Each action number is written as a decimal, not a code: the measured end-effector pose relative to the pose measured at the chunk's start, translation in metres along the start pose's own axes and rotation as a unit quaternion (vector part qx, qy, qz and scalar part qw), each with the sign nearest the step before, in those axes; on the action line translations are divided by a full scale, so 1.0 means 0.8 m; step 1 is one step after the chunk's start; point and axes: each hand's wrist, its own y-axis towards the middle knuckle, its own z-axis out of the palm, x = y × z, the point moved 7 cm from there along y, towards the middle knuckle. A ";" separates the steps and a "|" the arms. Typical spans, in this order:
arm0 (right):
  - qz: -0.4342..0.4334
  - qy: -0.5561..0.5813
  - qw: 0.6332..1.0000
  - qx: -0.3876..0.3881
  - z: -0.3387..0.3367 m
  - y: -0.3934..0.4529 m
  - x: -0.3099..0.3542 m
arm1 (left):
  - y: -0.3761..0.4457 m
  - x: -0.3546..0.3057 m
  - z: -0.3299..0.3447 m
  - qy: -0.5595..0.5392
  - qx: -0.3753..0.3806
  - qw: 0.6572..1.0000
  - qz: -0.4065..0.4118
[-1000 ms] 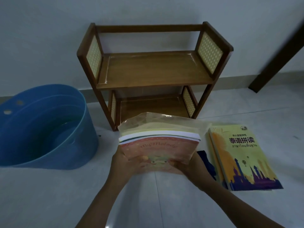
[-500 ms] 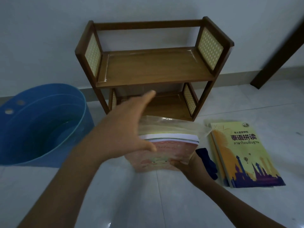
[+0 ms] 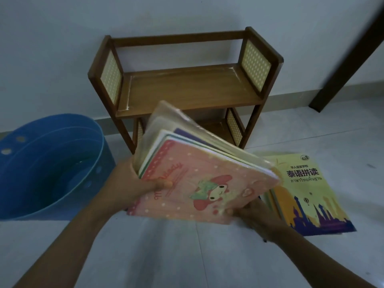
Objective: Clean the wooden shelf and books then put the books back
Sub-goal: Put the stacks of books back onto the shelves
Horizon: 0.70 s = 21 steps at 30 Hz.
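A small two-tier wooden shelf (image 3: 187, 90) with woven side panels stands against the wall, both tiers bare. In front of it I hold a stack of books (image 3: 199, 173), tilted up off the floor, with a pink cartoon-cover notebook facing me. My left hand (image 3: 133, 183) grips the stack's left edge, thumb on the pink cover. My right hand (image 3: 253, 215) grips its lower right corner from beneath. Yellow books (image 3: 307, 194) with a city skyline cover lie flat on the floor to the right.
A large blue tub (image 3: 52, 163) holding water sits on the tiled floor at the left, close to the shelf. A dark wooden post (image 3: 349, 53) leans across the far right. The pale floor tiles stretch toward me.
My left hand, which was reaching toward the shelf, has come back and taken hold of the stack. The stack has been lifted and tilted so the pink cover faces me.
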 end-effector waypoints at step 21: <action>0.025 -0.109 0.989 -0.097 0.010 0.015 -0.040 | -0.009 0.276 0.036 -0.200 -0.120 0.972 -0.035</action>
